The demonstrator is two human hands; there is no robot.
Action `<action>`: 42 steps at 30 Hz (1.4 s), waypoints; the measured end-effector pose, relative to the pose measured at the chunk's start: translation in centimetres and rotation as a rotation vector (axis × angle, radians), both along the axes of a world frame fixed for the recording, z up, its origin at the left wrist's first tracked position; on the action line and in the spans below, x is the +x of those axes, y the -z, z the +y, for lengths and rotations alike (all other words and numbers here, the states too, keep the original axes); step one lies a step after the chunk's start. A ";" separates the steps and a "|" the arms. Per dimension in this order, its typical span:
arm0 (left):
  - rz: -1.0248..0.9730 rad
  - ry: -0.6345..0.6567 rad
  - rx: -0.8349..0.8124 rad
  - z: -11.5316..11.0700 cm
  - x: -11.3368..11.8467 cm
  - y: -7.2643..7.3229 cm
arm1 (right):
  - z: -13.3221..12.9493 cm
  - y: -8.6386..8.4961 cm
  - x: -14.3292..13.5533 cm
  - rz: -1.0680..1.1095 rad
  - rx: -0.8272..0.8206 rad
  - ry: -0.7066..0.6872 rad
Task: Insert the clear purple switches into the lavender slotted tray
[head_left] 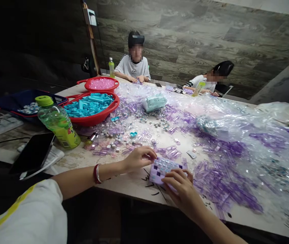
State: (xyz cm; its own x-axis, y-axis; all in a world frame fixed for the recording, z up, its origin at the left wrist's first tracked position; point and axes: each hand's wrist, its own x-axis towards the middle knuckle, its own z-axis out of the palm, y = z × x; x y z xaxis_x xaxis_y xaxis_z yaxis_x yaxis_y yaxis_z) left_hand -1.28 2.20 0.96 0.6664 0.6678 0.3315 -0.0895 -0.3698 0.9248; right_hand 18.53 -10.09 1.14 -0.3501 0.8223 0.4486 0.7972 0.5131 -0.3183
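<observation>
A flat lilac plastic tray [153,177] lies near the table's front edge, with rows of small clear pieces and several dark square openings. At its far left corner is my left hand [139,158], its fingers curled in a pinch; whatever is between the fingertips is hidden. My right hand [181,186] covers the tray's near right part, fingers bent over it and gripping its edge. Loose clear purple plastic pieces [170,152] lie just beyond the tray. A larger heap of purple strips [225,183] spreads to the right of my right hand.
Red baskets hold turquoise parts [91,103] and pink pieces [101,83]. A green-capped bottle [58,123] and a phone [34,152] stand at left. A pale green packet [154,102] lies mid-table; clear plastic bags [236,115] cover the right. Two people [135,66] sit across.
</observation>
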 end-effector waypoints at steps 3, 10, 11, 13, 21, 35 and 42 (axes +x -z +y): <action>0.005 0.000 -0.008 -0.1 0.0 -0.1 | -0.1 -0.1 -0.1 0.025 0.004 -0.001; 0.005 0.006 -0.004 0.0 0.1 0.1 | 0.0 0.4 0.0 0.025 -0.009 -0.004; 0.006 0.006 -0.003 0.0 0.1 0.2 | 0.0 0.4 0.1 0.033 -0.013 -0.001; 0.010 0.008 0.005 0.0 0.0 0.1 | 0.0 0.3 0.1 0.040 -0.016 0.006; 0.034 0.013 0.030 0.0 -0.1 -0.1 | -0.3 -0.3 0.4 0.046 0.021 0.044; 0.091 0.010 0.048 -0.2 -0.2 -0.3 | -0.3 -0.6 0.5 -0.095 0.091 0.110; 0.111 0.005 0.065 -0.1 -0.2 0.1 | 0.0 -0.4 1.0 -0.018 0.040 0.115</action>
State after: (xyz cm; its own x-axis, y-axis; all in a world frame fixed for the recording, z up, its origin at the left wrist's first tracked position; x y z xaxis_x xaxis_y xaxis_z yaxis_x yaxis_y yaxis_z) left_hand -1.52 2.15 0.84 0.7044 0.6443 0.2977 0.0106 -0.4290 0.9033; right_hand 19.57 -10.12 1.58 -0.2626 0.8392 0.4763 0.8572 0.4295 -0.2841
